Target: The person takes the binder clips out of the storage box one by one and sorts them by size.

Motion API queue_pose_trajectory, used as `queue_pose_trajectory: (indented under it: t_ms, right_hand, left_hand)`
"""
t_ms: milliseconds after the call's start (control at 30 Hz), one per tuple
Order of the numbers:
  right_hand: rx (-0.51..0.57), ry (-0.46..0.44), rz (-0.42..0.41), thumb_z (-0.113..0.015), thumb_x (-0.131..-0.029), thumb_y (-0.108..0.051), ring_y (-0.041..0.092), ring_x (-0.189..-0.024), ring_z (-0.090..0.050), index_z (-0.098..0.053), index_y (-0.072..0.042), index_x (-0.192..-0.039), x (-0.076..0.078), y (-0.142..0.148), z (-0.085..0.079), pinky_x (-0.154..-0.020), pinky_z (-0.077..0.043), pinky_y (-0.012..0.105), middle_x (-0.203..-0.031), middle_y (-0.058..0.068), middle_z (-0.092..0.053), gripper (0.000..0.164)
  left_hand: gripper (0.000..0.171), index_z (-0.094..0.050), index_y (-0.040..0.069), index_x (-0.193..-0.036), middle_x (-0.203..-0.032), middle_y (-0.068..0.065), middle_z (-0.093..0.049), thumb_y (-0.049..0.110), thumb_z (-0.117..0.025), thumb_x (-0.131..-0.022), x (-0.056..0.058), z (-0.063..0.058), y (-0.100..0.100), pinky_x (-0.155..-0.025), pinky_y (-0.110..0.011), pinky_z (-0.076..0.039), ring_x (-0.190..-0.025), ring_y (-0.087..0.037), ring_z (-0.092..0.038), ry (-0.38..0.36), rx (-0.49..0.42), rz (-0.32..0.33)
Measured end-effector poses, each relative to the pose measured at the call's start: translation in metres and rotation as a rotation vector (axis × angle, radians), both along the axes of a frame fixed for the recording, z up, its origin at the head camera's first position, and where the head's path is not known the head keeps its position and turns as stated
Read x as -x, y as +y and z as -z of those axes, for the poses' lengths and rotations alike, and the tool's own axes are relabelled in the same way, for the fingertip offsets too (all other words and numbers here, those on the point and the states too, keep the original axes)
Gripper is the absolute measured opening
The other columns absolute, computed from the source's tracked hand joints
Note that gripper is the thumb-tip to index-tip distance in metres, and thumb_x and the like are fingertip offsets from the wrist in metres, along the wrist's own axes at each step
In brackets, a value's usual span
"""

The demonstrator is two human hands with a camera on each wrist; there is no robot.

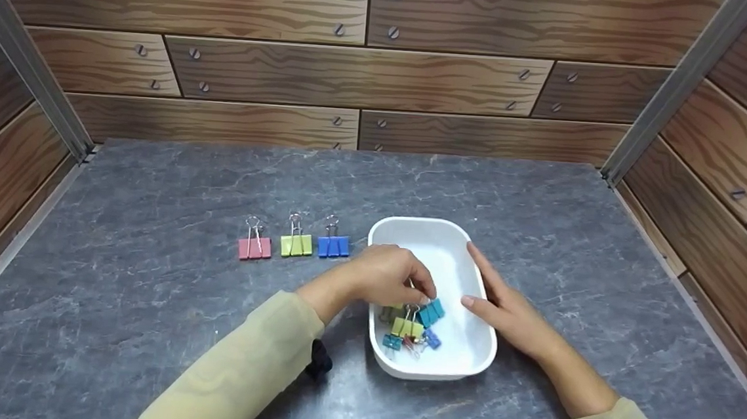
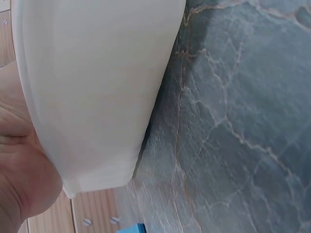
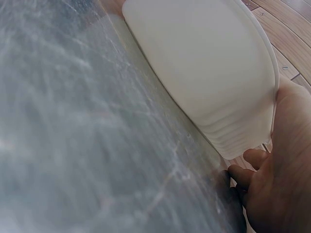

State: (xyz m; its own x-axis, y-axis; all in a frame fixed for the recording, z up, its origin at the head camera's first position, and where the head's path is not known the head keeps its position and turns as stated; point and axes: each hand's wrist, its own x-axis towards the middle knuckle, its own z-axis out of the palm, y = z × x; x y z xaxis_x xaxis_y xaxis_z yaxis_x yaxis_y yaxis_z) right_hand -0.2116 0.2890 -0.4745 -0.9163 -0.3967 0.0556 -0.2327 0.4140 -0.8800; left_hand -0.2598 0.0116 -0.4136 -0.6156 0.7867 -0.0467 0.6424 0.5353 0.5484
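My left hand (image 1: 392,276) reaches over the left rim of a white plastic box (image 1: 434,230), and its thumb and fingertips pinch a teal binder clip (image 1: 431,313) by the handle end. Under it in the box lie a larger yellow-green binder clip (image 1: 407,328), a small teal clip (image 1: 392,342), a small blue clip (image 1: 432,338) and a small red clip (image 1: 409,341). My right hand (image 1: 508,311) holds the box's right side, thumb over the rim. In the wrist views the box walls hide the clips inside.
Left of the box a pink binder clip (image 1: 254,248), a yellow-green one (image 1: 296,245) and a blue one (image 1: 333,247) stand in a row, handles pointing away. Wood-patterned walls (image 1: 356,77) enclose the grey marbled table (image 1: 149,220) at the back and sides.
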Motion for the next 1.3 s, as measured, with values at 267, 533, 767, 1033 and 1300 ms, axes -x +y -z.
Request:
queue_pose_trajectory:
  t_ms: [267, 533, 767, 1033, 1300]
  right_hand:
    - [0.003, -0.001, 0.008, -0.065, -0.106, -0.027, 0.036, -0.152, -0.034, -0.016, -0.036, -0.171, -0.0005, 0.0001, 0.0003, -0.104, -0.047, 0.023, -0.172, 0.019, -0.025, 0.082]
    - [0.016, 0.002, -0.003, -0.065, -0.107, -0.026, 0.037, -0.148, -0.04, -0.016, -0.035, -0.171, -0.0004, 0.0004, -0.0001, -0.101, -0.051, 0.026, -0.171, 0.021, -0.028, 0.081]
    - [0.026, 0.011, 0.002, -0.066, -0.106, -0.025, 0.035, -0.148, -0.041, -0.017, -0.035, -0.171, -0.0012, 0.0014, 0.0013, -0.101, -0.051, 0.026, -0.171, 0.019, -0.028, 0.082]
    - [0.011, 0.03, 0.006, -0.066, -0.106, -0.025, 0.034, -0.148, -0.04, -0.017, -0.035, -0.171, -0.0003, 0.0014, 0.0016, -0.103, -0.049, 0.025, -0.171, 0.018, -0.029, 0.082]
    - [0.013, 0.031, 0.0, -0.066, -0.106, -0.025, 0.034, -0.148, -0.04, -0.017, -0.034, -0.171, -0.0002, 0.0002, 0.0019, -0.102, -0.05, 0.025, -0.171, 0.018, -0.028, 0.082]
  left_hand:
    - [0.012, -0.085, 0.024, -0.106, -0.089, 0.019, -0.075, 0.023, -0.075, -0.1, -0.0014, -0.0002, 0.0011, -0.077, -0.024, -0.05, -0.078, 0.002, -0.063, 0.017, 0.001, -0.014]
    - [0.011, -0.085, 0.022, -0.105, -0.084, 0.018, -0.073, 0.023, -0.077, -0.098, -0.0025, 0.0016, 0.0, -0.074, -0.023, -0.049, -0.076, 0.0, -0.061, 0.029, -0.065, -0.037]
    - [0.01, -0.085, 0.019, -0.104, -0.082, 0.016, -0.073, 0.02, -0.078, -0.096, -0.0011, 0.0037, 0.0002, -0.071, -0.022, -0.046, -0.073, 0.002, -0.059, 0.029, -0.14, -0.031]
    - [0.009, -0.085, 0.017, -0.102, -0.087, 0.014, -0.076, 0.017, -0.078, -0.097, -0.0015, 0.0067, -0.0002, -0.072, -0.021, -0.047, -0.075, 0.002, -0.06, 0.005, -0.223, -0.066]
    - [0.01, -0.085, 0.016, -0.102, -0.088, 0.015, -0.077, 0.015, -0.075, -0.099, -0.0035, 0.0087, -0.0014, -0.069, -0.021, -0.045, -0.07, -0.001, -0.056, -0.025, -0.269, -0.101]
